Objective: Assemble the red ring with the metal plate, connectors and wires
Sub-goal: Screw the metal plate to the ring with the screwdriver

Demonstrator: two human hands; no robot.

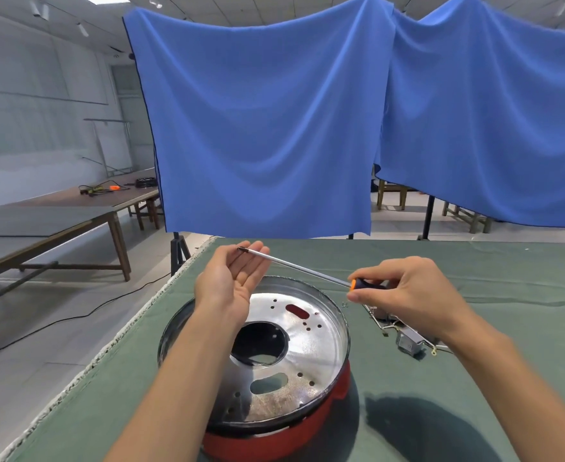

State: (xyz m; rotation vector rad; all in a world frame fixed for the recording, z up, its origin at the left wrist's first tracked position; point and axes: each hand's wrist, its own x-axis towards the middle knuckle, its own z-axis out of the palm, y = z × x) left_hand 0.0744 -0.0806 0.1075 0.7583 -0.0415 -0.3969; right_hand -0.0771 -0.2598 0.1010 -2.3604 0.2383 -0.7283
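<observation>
Red ring (294,441) sits nearest me on the green cloth of the worktop (474,378), and the shiny metal plate (311,348) with its big centre hole and scattered small holes is seated on top of it. Just right of the plate, the connectors and wires (407,340) lie in a loose bunch on the cloth, partly hidden under my right wrist. My right hand (404,291) has its grip curled round the black and orange handle of a screwdriver (307,270), thumb and fingers pinching it. The long steel shaft runs left and a bit farther away, above the plate's far rim. My left hand (233,278) is palm up, fingers relaxed and spread, holding nothing, with the screwdriver tip resting across the fingertips. Farther off hangs a big blue curtain (268,128), with a long wooden table (74,208) off to the left.
</observation>
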